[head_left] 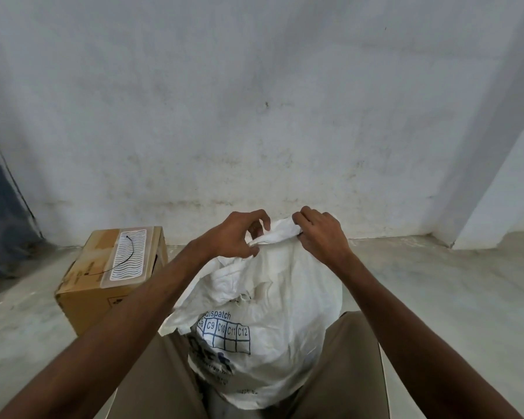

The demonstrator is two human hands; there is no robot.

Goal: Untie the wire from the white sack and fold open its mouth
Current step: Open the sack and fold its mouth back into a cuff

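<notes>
Only one view for me: head camera, wide-angle, looking forward and down over lap, close above sack (273,297), facing wall (254,101); floor (421,282) fills lower edges.

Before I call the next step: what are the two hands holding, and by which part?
Both grip the white sack by its bunched top edge: left hand at the left end of the roll, right hand at the right.

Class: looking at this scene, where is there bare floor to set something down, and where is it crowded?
Bare floor lies right of the white sack, up to the wall. Crowded on the left: a cardboard box, a black wire on top.
</notes>
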